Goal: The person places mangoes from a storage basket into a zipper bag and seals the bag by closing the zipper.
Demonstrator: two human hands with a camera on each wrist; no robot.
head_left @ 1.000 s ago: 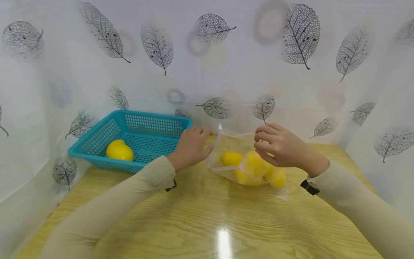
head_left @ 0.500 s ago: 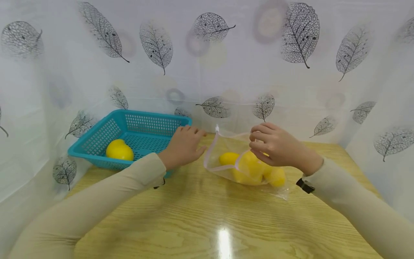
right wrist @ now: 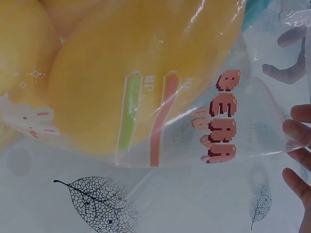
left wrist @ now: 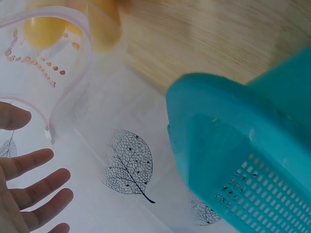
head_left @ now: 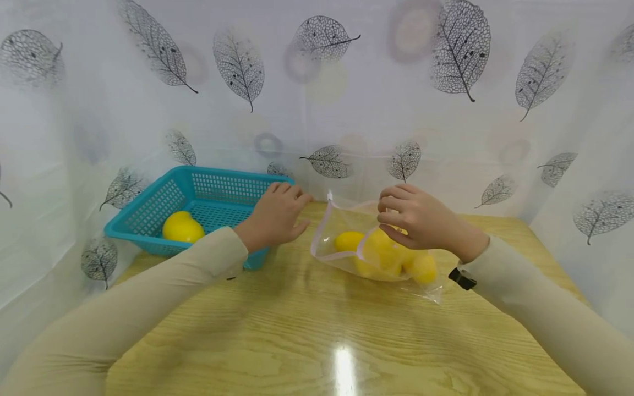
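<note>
A clear zip bag with a pink-edged mouth lies right of centre, holding several yellow lemon-like fruits. My right hand pinches the bag's upper edge with curled fingers; in the right wrist view its fingers meet the film beside printed red letters. Between basket and bag, my left hand hovers with nothing in its grasp. Spread fingers show in the left wrist view, near the white zip slider. One yellow fruit sits in the blue-green basket.
The basket stands at the back left of a wooden table, its right front corner beneath the left forearm and hand. A white curtain with leaf prints encloses the back and both sides.
My left hand has drawn away from the bag's mouth, leftward to the basket's right side. The right hand and the bag's mouth have shifted slightly left.
</note>
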